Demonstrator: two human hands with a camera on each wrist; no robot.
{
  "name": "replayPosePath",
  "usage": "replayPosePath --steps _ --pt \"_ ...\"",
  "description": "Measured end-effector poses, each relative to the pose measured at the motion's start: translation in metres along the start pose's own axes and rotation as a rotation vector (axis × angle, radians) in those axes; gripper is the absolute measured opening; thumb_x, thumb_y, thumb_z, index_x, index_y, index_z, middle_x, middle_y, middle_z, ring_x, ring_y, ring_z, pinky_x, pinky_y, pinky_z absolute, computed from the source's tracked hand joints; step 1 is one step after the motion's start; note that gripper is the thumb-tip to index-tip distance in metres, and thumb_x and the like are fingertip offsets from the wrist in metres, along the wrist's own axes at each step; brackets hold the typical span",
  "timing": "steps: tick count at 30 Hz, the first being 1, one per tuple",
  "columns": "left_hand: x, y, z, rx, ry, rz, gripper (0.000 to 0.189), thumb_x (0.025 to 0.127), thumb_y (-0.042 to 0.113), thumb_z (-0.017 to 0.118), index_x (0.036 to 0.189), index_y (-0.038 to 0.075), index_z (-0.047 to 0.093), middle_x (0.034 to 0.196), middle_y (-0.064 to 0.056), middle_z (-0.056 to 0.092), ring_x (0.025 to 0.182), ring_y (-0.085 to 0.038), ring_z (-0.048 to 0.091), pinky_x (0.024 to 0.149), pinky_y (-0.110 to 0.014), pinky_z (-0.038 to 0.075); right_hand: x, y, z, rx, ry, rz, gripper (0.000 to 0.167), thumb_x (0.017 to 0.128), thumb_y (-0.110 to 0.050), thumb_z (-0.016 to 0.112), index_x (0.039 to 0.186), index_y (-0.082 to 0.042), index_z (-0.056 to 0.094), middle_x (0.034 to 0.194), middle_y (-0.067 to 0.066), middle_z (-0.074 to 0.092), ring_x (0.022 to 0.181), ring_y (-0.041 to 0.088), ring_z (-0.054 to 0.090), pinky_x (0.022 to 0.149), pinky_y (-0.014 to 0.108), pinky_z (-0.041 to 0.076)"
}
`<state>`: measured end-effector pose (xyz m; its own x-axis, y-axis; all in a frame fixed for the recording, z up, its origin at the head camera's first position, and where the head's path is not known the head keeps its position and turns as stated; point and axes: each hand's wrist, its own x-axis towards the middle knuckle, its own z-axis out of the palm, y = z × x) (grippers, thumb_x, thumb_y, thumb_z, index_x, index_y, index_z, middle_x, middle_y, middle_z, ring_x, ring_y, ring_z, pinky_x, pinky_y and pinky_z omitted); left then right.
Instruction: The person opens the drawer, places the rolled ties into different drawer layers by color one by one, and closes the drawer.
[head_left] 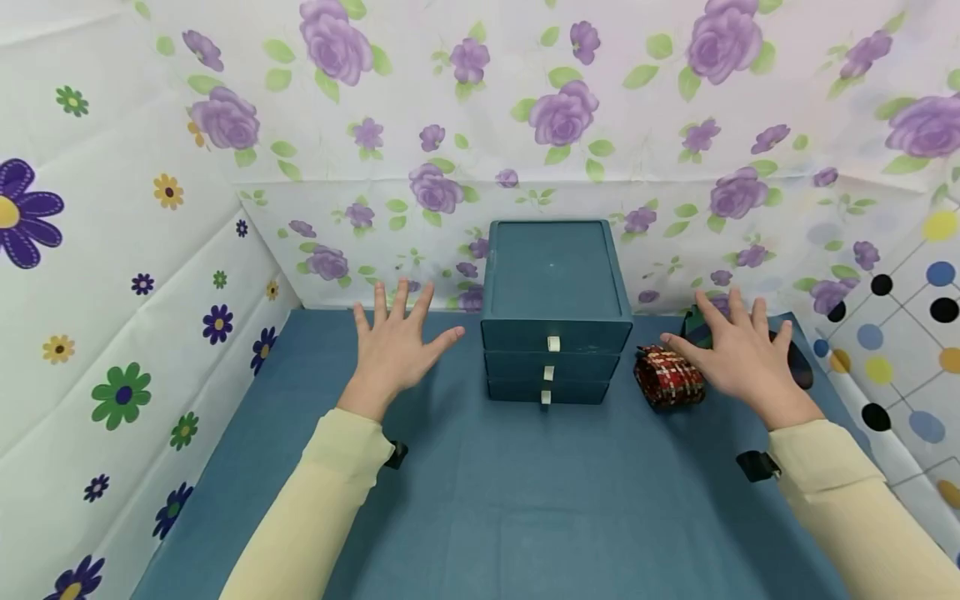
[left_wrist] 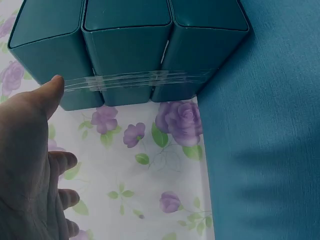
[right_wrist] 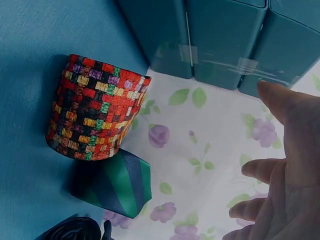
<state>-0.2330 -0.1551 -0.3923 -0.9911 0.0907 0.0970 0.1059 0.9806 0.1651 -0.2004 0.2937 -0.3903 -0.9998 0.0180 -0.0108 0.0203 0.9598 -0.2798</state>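
A teal three-drawer unit (head_left: 553, 275) with small pale knobs stands against the back wall, its drawers closed. My left hand (head_left: 393, 350) hovers left of it, fingers spread, holding nothing. To the unit's right, my right hand (head_left: 742, 354) is also spread and holds nothing. Beside that hand lies a multicoloured woven roll (right_wrist: 97, 107), red, yellow and black. Behind the roll, a green-and-navy striped rolled fabric (right_wrist: 117, 182) is partly hidden in the head view by my right hand. A black coiled item (right_wrist: 75, 230) is cut off by the right wrist view's lower edge.
A blue cloth (head_left: 517, 492) covers the table. Floral sheeting (head_left: 442, 125) hangs behind, with a flower-print side wall (head_left: 112, 317) at left and a dotted one (head_left: 900, 358) at right. Clear tape (left_wrist: 135, 80) runs across the drawer unit's side.
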Motion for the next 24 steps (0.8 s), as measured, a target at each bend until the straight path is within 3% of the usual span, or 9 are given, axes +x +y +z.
replayPosePath --steps 7,8,9,10,12,14,16,20,24 --pt "0.002 0.0 -0.003 -0.047 0.037 -0.007 0.089 0.078 0.085 0.025 0.151 0.037 0.008 0.159 -0.009 -0.001 0.143 -0.035 -0.017 0.109 -0.069 0.0 0.003 -0.002 -0.005 0.035 0.0 0.008 0.094 0.08 -0.079 0.036 0.152 -0.024 0.01 0.154 0.027 -0.005 0.136 0.055 -0.008 0.096 0.078 -0.007" --pt "0.003 0.0 -0.004 -0.058 0.044 -0.006 0.089 0.079 0.083 0.027 0.151 0.034 0.011 0.159 -0.01 0.002 0.144 -0.036 -0.013 0.109 -0.069 0.002 0.004 -0.002 -0.006 0.05 0.005 0.004 0.094 0.081 -0.078 0.037 0.152 -0.022 0.013 0.154 0.027 0.001 0.137 0.055 -0.001 0.097 0.078 -0.004" --pt "0.003 0.0 -0.005 -0.069 0.054 -0.003 0.088 0.081 0.082 0.029 0.151 0.031 0.015 0.158 -0.012 0.006 0.145 -0.038 -0.008 0.109 -0.069 0.005 0.004 -0.003 -0.007 0.064 0.016 -0.003 0.093 0.082 -0.077 0.038 0.152 -0.019 0.018 0.153 0.028 0.009 0.136 0.053 0.013 0.098 0.077 0.006" --pt "0.004 0.0 -0.007 -0.083 0.064 0.001 0.087 0.082 0.08 0.031 0.151 0.029 0.018 0.157 -0.014 0.011 0.145 -0.039 -0.002 0.108 -0.069 0.01 0.004 -0.004 -0.009 0.08 0.022 -0.005 0.093 0.082 -0.077 0.037 0.151 -0.016 0.022 0.151 0.027 0.022 0.129 0.051 0.032 0.097 0.073 0.02" --pt "0.005 0.001 -0.01 -0.119 0.087 0.01 0.084 0.084 0.076 0.035 0.15 0.025 0.024 0.154 -0.014 0.022 0.143 -0.039 0.013 0.108 -0.066 0.019 0.003 -0.005 -0.011 0.124 0.043 -0.006 0.09 0.083 -0.075 0.038 0.148 -0.013 0.03 0.129 0.024 0.053 0.096 0.041 0.06 0.079 0.059 0.043" --pt "0.006 0.003 -0.013 -0.173 0.112 0.02 0.079 0.086 0.071 0.041 0.147 0.022 0.031 0.149 -0.012 0.034 0.139 -0.035 0.028 0.105 -0.063 0.029 0.003 -0.007 -0.011 0.166 0.088 -0.01 0.084 0.085 -0.071 0.04 0.143 -0.011 0.04 0.105 0.02 0.063 0.059 0.03 0.058 0.052 0.043 0.043" --pt "0.007 0.006 -0.016 -0.239 0.126 0.028 0.073 0.087 0.067 0.044 0.145 0.023 0.036 0.144 -0.008 0.042 0.133 -0.031 0.038 0.101 -0.059 0.037 0.002 -0.009 -0.012 0.209 0.138 -0.009 0.077 0.086 -0.069 0.041 0.137 -0.012 0.049 0.093 0.017 0.065 0.046 0.022 0.05 0.042 0.035 0.034" --pt "0.012 0.015 -0.022 -0.418 0.117 0.037 0.059 0.089 0.063 0.046 0.138 0.032 0.045 0.139 -0.001 0.051 0.123 -0.024 0.051 0.092 -0.051 0.047 0.003 -0.013 -0.01 0.28 0.275 -0.032 0.055 0.09 -0.058 0.048 0.12 -0.014 0.064 0.107 0.013 0.068 0.066 0.022 0.061 0.052 0.036 0.044" --pt "0.019 0.024 -0.023 -0.652 0.097 0.084 0.05 0.087 0.064 0.047 0.13 0.039 0.052 0.134 0.004 0.055 0.119 -0.017 0.054 0.091 -0.045 0.049 0.003 -0.019 -0.006 0.312 0.397 -0.073 0.038 0.091 -0.045 0.056 0.109 -0.016 0.07 0.095 0.007 0.071 0.076 0.019 0.064 0.061 0.035 0.05"
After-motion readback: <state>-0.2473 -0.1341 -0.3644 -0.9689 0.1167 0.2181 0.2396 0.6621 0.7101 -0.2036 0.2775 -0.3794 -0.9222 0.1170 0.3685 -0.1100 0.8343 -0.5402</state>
